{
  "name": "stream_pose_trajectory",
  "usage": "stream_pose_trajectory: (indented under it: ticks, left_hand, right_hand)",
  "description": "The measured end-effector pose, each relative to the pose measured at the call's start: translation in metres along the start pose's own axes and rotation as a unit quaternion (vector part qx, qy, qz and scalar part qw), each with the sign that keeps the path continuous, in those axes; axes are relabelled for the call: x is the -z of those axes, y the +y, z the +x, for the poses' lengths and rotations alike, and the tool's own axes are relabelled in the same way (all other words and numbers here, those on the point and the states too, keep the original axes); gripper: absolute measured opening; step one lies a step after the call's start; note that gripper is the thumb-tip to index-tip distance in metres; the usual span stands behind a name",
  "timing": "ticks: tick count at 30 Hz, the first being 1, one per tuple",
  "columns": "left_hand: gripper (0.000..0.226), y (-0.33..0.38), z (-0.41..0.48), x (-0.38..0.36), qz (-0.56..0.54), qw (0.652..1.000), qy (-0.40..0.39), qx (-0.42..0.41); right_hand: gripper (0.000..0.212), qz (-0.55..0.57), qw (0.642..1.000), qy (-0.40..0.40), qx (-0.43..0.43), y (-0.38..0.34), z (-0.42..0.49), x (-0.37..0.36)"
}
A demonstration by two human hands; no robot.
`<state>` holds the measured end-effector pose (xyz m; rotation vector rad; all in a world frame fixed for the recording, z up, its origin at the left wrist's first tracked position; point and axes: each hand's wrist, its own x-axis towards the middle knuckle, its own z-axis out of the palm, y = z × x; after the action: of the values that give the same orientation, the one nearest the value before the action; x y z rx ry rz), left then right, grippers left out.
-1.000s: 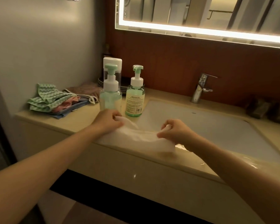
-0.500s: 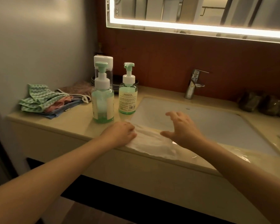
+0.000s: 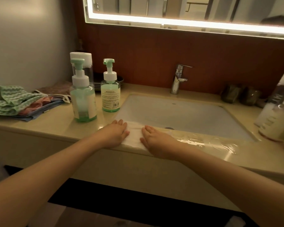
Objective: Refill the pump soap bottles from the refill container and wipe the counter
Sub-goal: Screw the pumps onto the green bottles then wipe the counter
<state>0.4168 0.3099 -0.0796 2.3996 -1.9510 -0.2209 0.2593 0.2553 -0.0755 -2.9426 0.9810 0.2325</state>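
Left grip (image 3: 115,135): open and flat, fingers straight, palm pressing down on the left end of the white paper towel (image 3: 134,136).
Right grip (image 3: 154,138): also open and flat, pressing on the towel's right end, just beside the left grip.
White paper towel: spread on the near rim of the desk (image 3: 44,126), in front of the sink basin (image 3: 179,112).
Wet patch (image 3: 203,142): a shiny film on the desk rim, to the right of the right grip.
Pump bottles: the larger one (image 3: 84,102) stands upright left of the basin. The smaller labelled one (image 3: 111,95) is just right of it and farther back. Both hold green liquid.
Clear container with white cap (image 3: 81,56): upright behind the larger bottle.
Folded cloths (image 3: 18,102): piled at the far left.
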Motion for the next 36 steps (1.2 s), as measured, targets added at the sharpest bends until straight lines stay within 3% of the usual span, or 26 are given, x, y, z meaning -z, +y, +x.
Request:
stream_pose_trajectory:
  ticks: [12,23,30,33,36]
  left_hand:
    - [0.05,0.113,0.035,-0.026,0.001,0.997,0.022,-0.08]
    - [0.048,0.268,0.067,-0.045,-0.017,0.983,0.032,-0.183]
    - [0.043,0.347,0.088,-0.05,-0.021,0.968,0.029,-0.248]
    - [0.037,0.36,0.095,-0.049,-0.028,0.964,0.039,-0.262]
    - [0.037,0.359,0.091,-0.05,-0.041,0.944,0.134,-0.298]
  right_hand:
    - [0.059,0.035,0.996,-0.037,-0.077,0.099,-0.075,-0.014]
    - [0.058,0.035,0.979,-0.06,-0.191,0.212,-0.178,-0.028]
    - [0.058,-0.033,0.964,-0.047,-0.261,0.274,-0.223,-0.039]
    - [0.056,-0.028,0.964,-0.013,-0.264,0.275,-0.227,-0.038]
    - [0.053,-0.021,0.959,0.104,-0.264,0.266,-0.232,-0.044]
